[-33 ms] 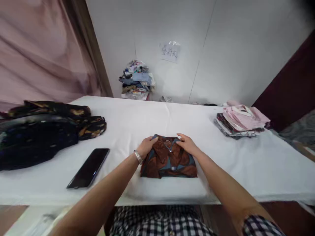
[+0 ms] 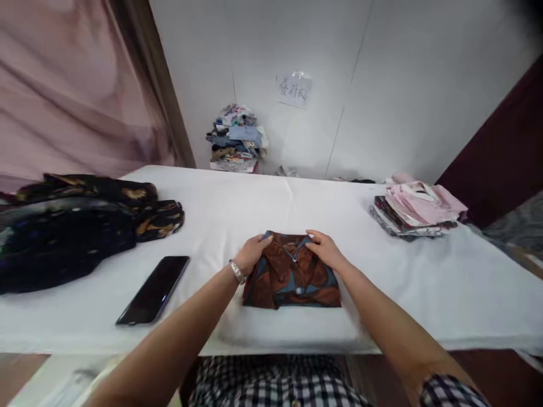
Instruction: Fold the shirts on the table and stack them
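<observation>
A folded brown and blue patterned shirt point(image 2: 292, 280) lies on the white table point(image 2: 297, 203) right in front of me, collar away from me. My left hand point(image 2: 253, 252), with a metal bracelet at the wrist, curls its fingers round the left side of the collar. My right hand point(image 2: 324, 249) pinches the right side of the collar, fingers pressed together on the fabric. Both hands rest on the shirt's far edge.
A black phone point(image 2: 155, 288) lies screen-up to the left of the shirt. A heap of dark patterned clothes point(image 2: 72, 226) fills the table's left end. A stack of folded pink and patterned shirts point(image 2: 418, 209) sits at the right. More clothes point(image 2: 237, 138) are piled against the far wall.
</observation>
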Motion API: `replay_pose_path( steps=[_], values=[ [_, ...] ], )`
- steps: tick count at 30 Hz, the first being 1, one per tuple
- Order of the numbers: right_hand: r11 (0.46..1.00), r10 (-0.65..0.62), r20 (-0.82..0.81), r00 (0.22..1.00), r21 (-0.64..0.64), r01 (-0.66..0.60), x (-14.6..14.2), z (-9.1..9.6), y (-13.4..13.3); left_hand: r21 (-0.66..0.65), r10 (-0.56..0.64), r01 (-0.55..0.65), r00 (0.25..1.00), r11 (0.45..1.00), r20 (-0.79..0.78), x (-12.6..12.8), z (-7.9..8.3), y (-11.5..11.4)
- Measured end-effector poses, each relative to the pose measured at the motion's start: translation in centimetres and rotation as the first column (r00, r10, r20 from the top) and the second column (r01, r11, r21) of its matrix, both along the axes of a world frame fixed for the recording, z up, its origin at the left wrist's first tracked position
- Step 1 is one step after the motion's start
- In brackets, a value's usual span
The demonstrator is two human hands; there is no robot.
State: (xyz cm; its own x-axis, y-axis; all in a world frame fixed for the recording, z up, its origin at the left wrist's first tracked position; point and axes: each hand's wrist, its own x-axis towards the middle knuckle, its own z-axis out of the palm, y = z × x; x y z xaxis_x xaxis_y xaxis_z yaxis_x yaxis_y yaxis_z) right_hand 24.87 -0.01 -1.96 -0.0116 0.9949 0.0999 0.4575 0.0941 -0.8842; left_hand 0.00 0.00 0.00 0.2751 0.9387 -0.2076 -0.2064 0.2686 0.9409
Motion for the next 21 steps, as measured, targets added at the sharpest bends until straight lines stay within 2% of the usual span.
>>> replay_pose_path(
  steps=[1,3,4,5,7,9,13,17,19,21],
  values=[
    [0.999,-0.014,-0.011,1.000,0.040,0.014,0.3,0.1,-0.6,0.018,-0.036,0.037,0.999,0.999,-0.036,-0.2,0.2,0.0],
    [0.996,-0.026,0.016,1.000,0.083,0.024,0.8,0.1,-1.5,0.066,-0.068,0.083,0.977,0.994,-0.204,-0.3,0.4,0.0],
    [0.996,-0.023,0.056,0.998,0.083,0.018,0.9,0.1,-1.8,0.106,-0.049,0.095,0.928,0.990,-0.370,-0.3,0.3,0.1],
    [0.997,-0.016,0.115,0.993,0.073,0.008,0.9,-0.1,-2.0,0.145,-0.011,0.105,0.846,0.984,-0.533,-0.2,0.2,0.3],
    [0.999,0.005,0.255,0.967,0.047,-0.018,0.7,-0.4,-2.1,0.202,0.074,0.114,0.673,0.973,-0.736,0.0,-0.1,0.5],
    [0.998,0.016,0.344,0.939,0.052,-0.036,0.5,-0.6,-1.9,0.226,0.116,0.109,0.603,0.968,-0.789,0.2,-0.3,0.6],
    [0.995,0.026,0.360,0.933,0.077,-0.058,0.2,-0.5,-1.3,0.242,0.151,0.119,0.509,0.963,-0.848,0.0,-0.3,0.3],
    [0.994,0.100,0.496,0.863,-0.016,-0.106,0.1,0.4,-1.0,0.221,0.143,0.142,0.424,0.965,-0.894,-0.9,0.2,0.0],
    [0.996,0.083,0.562,0.823,-0.018,-0.088,0.0,1.0,-1.3,0.284,0.222,0.139,0.349,0.949,-0.911,-1.1,0.6,-0.3],
    [0.995,0.021,0.580,0.814,0.068,-0.074,-0.3,1.8,-2.0,0.420,0.357,0.173,0.302,0.891,-0.884,-1.1,0.9,-0.8]
  ],
)
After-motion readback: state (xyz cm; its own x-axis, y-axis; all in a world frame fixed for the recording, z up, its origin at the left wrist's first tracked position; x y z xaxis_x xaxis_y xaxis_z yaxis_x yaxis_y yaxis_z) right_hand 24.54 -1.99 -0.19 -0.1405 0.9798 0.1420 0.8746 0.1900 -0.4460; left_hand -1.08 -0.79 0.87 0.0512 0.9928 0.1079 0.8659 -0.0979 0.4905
